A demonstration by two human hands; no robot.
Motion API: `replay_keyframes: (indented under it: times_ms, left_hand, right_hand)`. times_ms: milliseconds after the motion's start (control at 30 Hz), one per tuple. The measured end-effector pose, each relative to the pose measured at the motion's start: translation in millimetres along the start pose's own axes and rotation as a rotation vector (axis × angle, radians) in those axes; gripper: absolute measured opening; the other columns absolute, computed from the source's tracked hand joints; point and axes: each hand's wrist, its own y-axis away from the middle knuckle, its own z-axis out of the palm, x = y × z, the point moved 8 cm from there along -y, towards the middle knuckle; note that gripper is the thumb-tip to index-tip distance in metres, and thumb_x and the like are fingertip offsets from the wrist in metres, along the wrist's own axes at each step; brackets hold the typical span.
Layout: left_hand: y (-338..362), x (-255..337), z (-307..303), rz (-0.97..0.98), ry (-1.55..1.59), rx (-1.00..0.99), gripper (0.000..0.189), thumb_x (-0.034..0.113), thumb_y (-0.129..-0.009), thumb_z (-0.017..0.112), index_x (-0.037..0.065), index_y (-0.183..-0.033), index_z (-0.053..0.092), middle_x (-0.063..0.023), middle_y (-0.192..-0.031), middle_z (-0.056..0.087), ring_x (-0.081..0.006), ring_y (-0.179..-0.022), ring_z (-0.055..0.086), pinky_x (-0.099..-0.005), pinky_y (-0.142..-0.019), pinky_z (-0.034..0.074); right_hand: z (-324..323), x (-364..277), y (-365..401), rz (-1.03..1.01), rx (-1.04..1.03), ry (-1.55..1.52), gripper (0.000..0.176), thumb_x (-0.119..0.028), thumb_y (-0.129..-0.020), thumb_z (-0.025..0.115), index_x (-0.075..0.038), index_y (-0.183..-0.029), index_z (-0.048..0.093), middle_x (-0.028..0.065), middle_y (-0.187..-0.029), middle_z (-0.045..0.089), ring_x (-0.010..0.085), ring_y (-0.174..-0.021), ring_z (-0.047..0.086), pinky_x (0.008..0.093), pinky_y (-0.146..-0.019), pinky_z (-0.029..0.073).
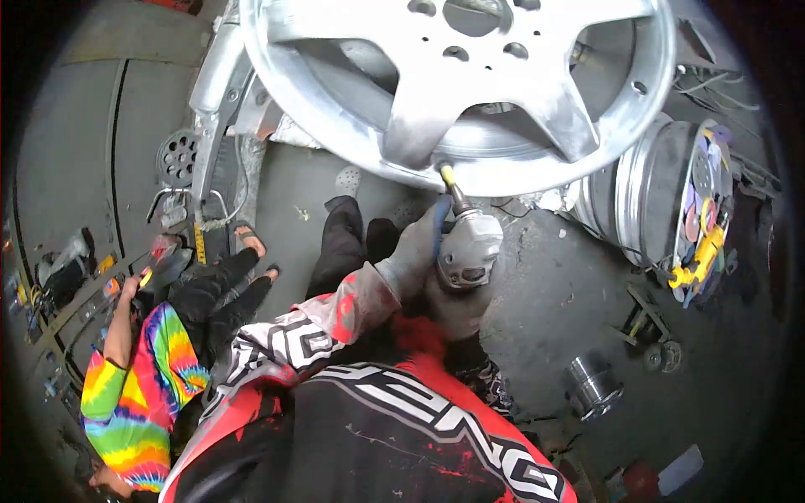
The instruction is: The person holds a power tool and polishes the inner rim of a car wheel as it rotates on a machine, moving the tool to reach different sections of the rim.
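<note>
Squarely in the middle of the view, the gloved left hand is clenched around the grey body of a handheld grinder, its patterned red, white and black sleeve reaching in from the near left. The grinder's yellow-necked tip points to the far side and touches the near edge of a silver alloy wheel, right at the foot of one spoke. The right hand seems to sit under the grinder, mostly hidden, so I cannot tell its grip. To the right a second rim lies on its side on the stained concrete floor, with a yellow tool at its face. A small metal cylinder stands nearer. At the near left sits a person in a tie-dye shirt
</note>
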Motion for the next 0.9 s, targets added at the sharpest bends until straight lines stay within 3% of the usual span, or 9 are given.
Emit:
replay_keyframes:
  times_ms: [200, 300, 367, 467, 533, 633, 767, 867, 900]
  left_hand:
    - [-19, -4, 97, 0.138, -0.082, -0.313, 0.034, 0.035, -0.104, 0.047, 0.007, -0.121, 0.057, -0.0032, -0.106, 0.062, -0.0121, -0.097, 0.06, -0.03, -0.086, 0.051]
    - [-37, -15, 124, -0.009, 0.112, -0.273, 0.032, 0.036, -0.103, 0.048, 0.008, -0.113, 0.063, -0.003, -0.1, 0.064, -0.0115, -0.092, 0.059, -0.0296, -0.086, 0.05]
    - [-32, -14, 117, 0.015, 0.058, -0.258, 0.032, 0.036, -0.103, 0.048, 0.009, -0.111, 0.063, -0.0025, -0.099, 0.064, -0.0114, -0.091, 0.06, -0.0295, -0.085, 0.05]
    - [-30, 8, 63, 0.351, -0.362, -0.251, 0.034, 0.037, -0.104, 0.044, 0.009, -0.114, 0.061, -0.0027, -0.102, 0.065, -0.0124, -0.092, 0.061, -0.0305, -0.087, 0.05]
    - [7, 5, 52, 0.003, 0.108, -0.211, 0.035, 0.038, -0.103, 0.045, 0.009, -0.116, 0.06, -0.0041, -0.105, 0.066, -0.0145, -0.094, 0.062, -0.0314, -0.088, 0.05]
    - [6, 11, 5, 0.12, 0.098, -0.024, 0.037, 0.041, -0.102, 0.047, 0.009, -0.116, 0.061, -0.006, -0.106, 0.067, -0.017, -0.098, 0.063, -0.0322, -0.089, 0.05]
    - [18, 12, 22, 0.107, -0.056, 0.058, 0.043, 0.044, -0.102, 0.048, 0.009, -0.121, 0.06, -0.0085, -0.11, 0.068, -0.0193, -0.099, 0.065, -0.0333, -0.09, 0.051]
    - [16, -10, 63, 0.052, 0.016, -0.194, 0.053, 0.052, -0.1, 0.047, 0.006, -0.123, 0.059, -0.0103, -0.107, 0.069, -0.0222, -0.096, 0.067, -0.0354, -0.091, 0.052]
    - [24, -21, 70, -0.076, -0.093, -0.288, 0.059, 0.055, -0.099, 0.045, 0.003, -0.125, 0.057, -0.0099, -0.114, 0.067, -0.0206, -0.105, 0.064, -0.0348, -0.095, 0.049]
  right_hand:
    - [-64, -51, -21, -0.158, 0.292, 0.336, 0.098, 0.004, -0.066, 0.077, -0.005, -0.148, 0.022, 0.0158, -0.138, 0.042, 0.0263, -0.126, 0.047, 0.0413, -0.106, 0.04]
    - [-86, -43, -35, 0.007, 0.423, -0.033, 0.1, 0.002, -0.062, 0.079, -0.009, -0.145, 0.024, 0.0147, -0.137, 0.043, 0.0256, -0.126, 0.048, 0.0411, -0.105, 0.043]
    - [-78, -44, -28, -0.082, 0.363, 0.091, 0.1, 0.002, -0.062, 0.079, -0.01, -0.145, 0.024, 0.0141, -0.137, 0.043, 0.0251, -0.126, 0.048, 0.0408, -0.105, 0.043]
    - [-44, -39, -17, -0.16, 0.198, 0.247, 0.098, 0.0, -0.064, 0.08, -0.009, -0.145, 0.026, 0.0133, -0.137, 0.044, 0.0252, -0.123, 0.05, 0.04, -0.104, 0.043]
    - [-21, -19, -3, -0.103, 0.148, 0.091, 0.093, -0.001, -0.066, 0.079, -0.009, -0.144, 0.028, 0.0133, -0.134, 0.047, 0.0244, -0.12, 0.052, 0.0403, -0.103, 0.044]
    - [-10, -14, 1, -0.133, 0.129, 0.03, 0.089, -0.001, -0.067, 0.079, -0.007, -0.142, 0.03, 0.0126, -0.131, 0.05, 0.0238, -0.119, 0.054, 0.0391, -0.1, 0.046]
    - [-8, -22, -3, -0.101, 0.07, -0.112, 0.083, -0.001, -0.069, 0.079, -0.007, -0.139, 0.035, 0.0105, -0.126, 0.055, 0.022, -0.116, 0.056, 0.0371, -0.097, 0.048]
    - [-39, -24, -9, -0.042, 0.152, -0.247, 0.084, 0.001, -0.068, 0.078, -0.007, -0.14, 0.035, 0.0107, -0.126, 0.055, 0.0216, -0.114, 0.058, 0.0371, -0.099, 0.047]
    - [-56, -60, 13, -0.212, 0.181, -0.01, 0.102, -0.005, -0.063, 0.084, -0.003, -0.146, 0.024, 0.0146, -0.132, 0.049, 0.0254, -0.124, 0.051, 0.0403, -0.105, 0.042]
